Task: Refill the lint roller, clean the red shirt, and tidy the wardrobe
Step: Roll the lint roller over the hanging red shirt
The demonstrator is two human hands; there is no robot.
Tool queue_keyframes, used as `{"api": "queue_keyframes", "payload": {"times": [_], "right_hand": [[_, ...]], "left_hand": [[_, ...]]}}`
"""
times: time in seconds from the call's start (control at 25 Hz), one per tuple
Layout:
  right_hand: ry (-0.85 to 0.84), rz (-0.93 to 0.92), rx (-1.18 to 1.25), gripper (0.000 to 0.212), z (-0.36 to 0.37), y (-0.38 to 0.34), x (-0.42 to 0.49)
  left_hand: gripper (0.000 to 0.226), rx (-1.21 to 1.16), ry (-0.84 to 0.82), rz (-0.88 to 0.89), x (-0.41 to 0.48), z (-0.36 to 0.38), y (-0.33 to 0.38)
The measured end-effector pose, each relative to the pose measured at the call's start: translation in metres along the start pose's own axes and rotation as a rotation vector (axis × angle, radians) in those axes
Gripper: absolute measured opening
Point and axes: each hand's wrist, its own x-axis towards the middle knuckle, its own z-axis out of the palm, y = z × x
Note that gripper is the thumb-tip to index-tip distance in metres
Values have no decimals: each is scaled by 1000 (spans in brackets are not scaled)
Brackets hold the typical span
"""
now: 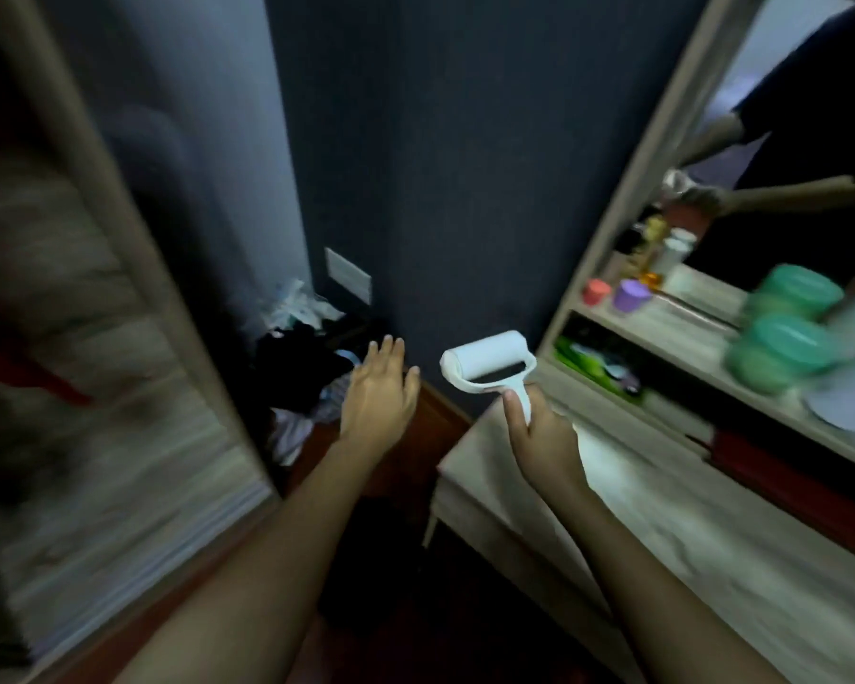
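Head view: right hand [544,436] grips lint roller [487,360]; left hand [378,392] spread empty; clothes pile [302,357] beyond.

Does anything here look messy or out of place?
Yes: a heap of clothes lies crumpled on the floor in the corner by the dark wall, not put away. The lint roller in the right hand looks intact.

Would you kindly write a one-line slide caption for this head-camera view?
Right hand holds a white lint roller by its handle beside a dressing table; open left hand reaches toward piled clothes.
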Motion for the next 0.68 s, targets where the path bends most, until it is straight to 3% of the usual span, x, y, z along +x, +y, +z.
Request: {"api": "queue_keyframes", "payload": {"times": [0.32, 0.68], "right_hand": [[-74, 121, -174, 44, -80, 194, -10], [-57, 156, -244, 38, -74, 256, -13]], "left_hand": [[61, 91, -366, 116, -26, 172, 121], [59, 225, -472, 162, -43, 240, 135]]}}
